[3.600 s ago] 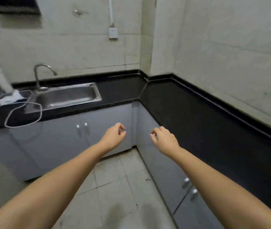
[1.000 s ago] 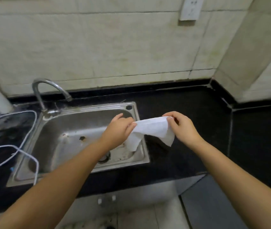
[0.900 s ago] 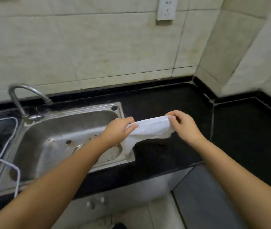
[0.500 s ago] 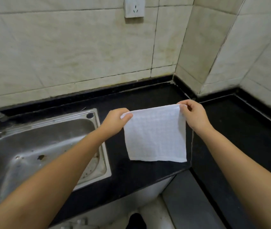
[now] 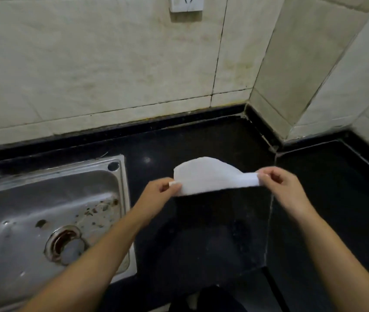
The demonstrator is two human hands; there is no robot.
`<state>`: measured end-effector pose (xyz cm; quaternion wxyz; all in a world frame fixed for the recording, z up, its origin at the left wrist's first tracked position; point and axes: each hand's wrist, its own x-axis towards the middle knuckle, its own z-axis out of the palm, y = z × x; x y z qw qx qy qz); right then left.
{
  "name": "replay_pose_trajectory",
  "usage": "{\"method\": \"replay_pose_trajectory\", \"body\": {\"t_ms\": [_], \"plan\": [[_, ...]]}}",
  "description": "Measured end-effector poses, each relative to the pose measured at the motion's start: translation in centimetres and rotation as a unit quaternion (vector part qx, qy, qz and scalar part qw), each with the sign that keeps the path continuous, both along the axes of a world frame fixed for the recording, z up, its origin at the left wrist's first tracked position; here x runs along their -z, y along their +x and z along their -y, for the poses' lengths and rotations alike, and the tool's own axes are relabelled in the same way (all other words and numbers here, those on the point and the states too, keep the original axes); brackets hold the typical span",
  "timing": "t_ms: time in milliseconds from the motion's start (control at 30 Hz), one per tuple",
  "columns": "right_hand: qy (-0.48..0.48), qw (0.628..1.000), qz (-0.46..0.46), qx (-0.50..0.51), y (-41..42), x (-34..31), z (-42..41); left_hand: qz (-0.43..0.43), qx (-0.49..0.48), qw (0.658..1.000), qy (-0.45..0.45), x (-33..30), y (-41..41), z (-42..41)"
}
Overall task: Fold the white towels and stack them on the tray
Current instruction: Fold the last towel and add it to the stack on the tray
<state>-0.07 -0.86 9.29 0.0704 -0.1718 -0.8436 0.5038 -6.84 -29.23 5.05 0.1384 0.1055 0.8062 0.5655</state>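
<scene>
A small white towel (image 5: 208,174) is stretched between both hands above the black counter (image 5: 201,233), right of the sink. My left hand (image 5: 161,190) pinches its left corner. My right hand (image 5: 278,183) pinches its right corner. The cloth billows away from me toward the wall, with its near edge taut between my fingers. No tray is in view.
A stainless steel sink (image 5: 44,221) with a stained drain (image 5: 66,244) is set into the counter at the left. Tiled walls meet in a corner at the back right. A white wall socket (image 5: 185,3) is at the top. The counter continues to the right (image 5: 336,199).
The towel hung flat and vertical half a second ago; it now swings forward and lies almost level over the counter. Both hands have lowered, and the view has tilted down.
</scene>
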Motion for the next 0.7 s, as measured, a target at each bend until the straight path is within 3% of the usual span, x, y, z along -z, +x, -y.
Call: {"method": "replay_pose_trajectory", "body": {"t_ms": [167,267,467,700], "plan": [[-0.010,0.983,0.165,-0.073,4.7,7.2,-1.5,0.096,0.078,0.982,-0.142,6.5,4.4,0.0],[-0.012,0.970,0.215,-0.110,4.9,8.7,-2.2,0.118,0.079,0.973,-0.183,7.2,4.8,0.0],[0.009,0.980,0.172,-0.104,-1.2,9.3,-2.7,0.088,-0.021,0.979,-0.184,6.5,1.7,-1.3],[0.078,0.984,0.162,-0.016,-7.6,10.3,-1.3,0.030,-0.081,0.961,-0.264,7.2,-3.5,-3.5]]}}
